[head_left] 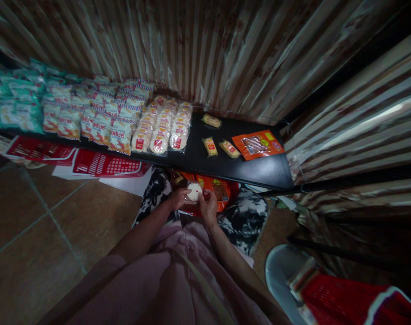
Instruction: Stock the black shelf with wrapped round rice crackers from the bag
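Observation:
Between my two hands is a round, white cracker packet (193,192) in clear wrapping, held above my lap. My left hand (180,197) grips its left edge with closed fingers. On its right side, my right hand (208,204) pinches the wrapper. Just beneath lie orange snack packets (222,192) in a red container, partly hidden by my hands. On the black shelf (256,171) ahead stand rows of similar round cracker packets (161,131). Farther right are a few small yellow packets (210,147) and one flat orange packet (259,144).
White snack bags (100,119) and teal bags (22,99) fill the shelf's left part. Red baskets (107,163) sit under its front edge. At lower right, a red basket (347,298) rests by a grey stool (276,271). A striped curtain (205,49) hangs behind the shelf.

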Demonstrator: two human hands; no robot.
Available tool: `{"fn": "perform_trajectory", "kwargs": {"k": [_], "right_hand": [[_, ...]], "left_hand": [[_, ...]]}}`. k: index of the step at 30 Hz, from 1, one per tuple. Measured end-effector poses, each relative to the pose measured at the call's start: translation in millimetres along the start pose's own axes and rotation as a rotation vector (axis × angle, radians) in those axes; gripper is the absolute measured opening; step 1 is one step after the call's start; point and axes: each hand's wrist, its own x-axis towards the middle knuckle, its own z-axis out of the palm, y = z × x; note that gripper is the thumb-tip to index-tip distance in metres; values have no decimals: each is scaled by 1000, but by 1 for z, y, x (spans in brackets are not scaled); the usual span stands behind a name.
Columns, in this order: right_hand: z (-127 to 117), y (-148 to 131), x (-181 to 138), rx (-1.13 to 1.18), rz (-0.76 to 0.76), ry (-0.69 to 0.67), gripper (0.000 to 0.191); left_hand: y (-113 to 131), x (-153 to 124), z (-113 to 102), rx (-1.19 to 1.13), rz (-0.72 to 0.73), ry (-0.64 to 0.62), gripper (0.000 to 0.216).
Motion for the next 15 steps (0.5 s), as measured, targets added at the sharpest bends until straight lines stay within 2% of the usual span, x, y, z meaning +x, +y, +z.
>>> {"fn": "perform_trajectory", "kwargs": {"k": [3, 10, 15], "right_hand": [[-1, -3, 0, -28, -53, 1, 26], [0, -4, 0, -38, -107, -13, 25], [0, -4, -2, -9, -108, -37, 28]], "left_hand": [[1, 2, 0, -12, -26, 34, 26], [4, 4, -2, -68, -25, 7, 36], [2, -1, -4, -29, 33, -64, 23]]}}
